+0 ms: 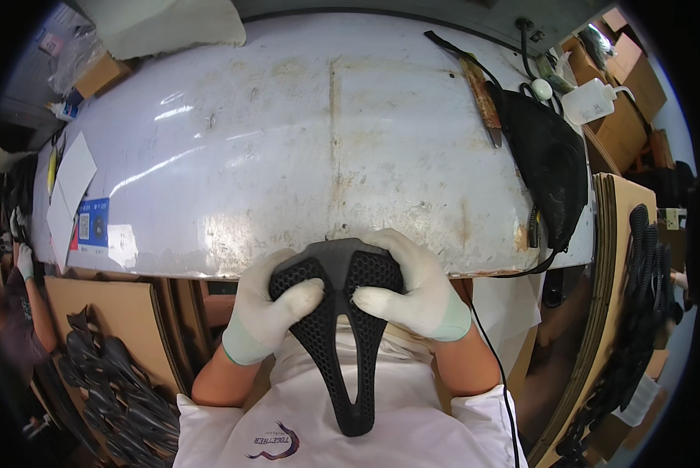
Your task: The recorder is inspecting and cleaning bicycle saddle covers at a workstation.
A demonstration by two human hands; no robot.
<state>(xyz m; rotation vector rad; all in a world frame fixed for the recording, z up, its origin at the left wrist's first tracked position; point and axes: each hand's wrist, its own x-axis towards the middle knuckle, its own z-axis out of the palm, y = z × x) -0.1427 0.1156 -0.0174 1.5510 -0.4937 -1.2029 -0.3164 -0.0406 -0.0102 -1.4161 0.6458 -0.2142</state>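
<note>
Black saddle (338,292) gripped by two gloved hands at the bench edge

Nearest the camera: black saddle, honeycomb lattice on both wings, long open slot down the middle. Position: in front of the wearer's white shirt (287,394), wide end toward the pale worktop (264,168), narrow nose pointing back at the body. Wide end overlaps the worktop's near edge in this view; contact with it cannot be told.

Left hand (276,308): white glove, pale green cuff. Grasping the left wing, thumb laid on the lattice, other fingers curled around the outer edge, their tips hidden.

Right hand (412,288): matching glove. Grasping the right wing, thumb on the lattice near the centre, fingers over the rear and outer edge, tips likewise hidden.

Worktop surface: stained and scuffed, one seam running away from the wearer. On its right part, a black pouch (549,164) with a strap; beside it, a tool with a worn, orange-brown handle (481,93). Beyond the pouch, a white squeeze bottle (589,101) with bent spout. On the left, a white sheet (73,191) next to a blue printed label (94,222).

Below, left: dark moulded parts (116,382) piled against a cardboard panel (104,312). Far left: a co-worker's gloved hand (25,261), its hold too small to tell.
</note>
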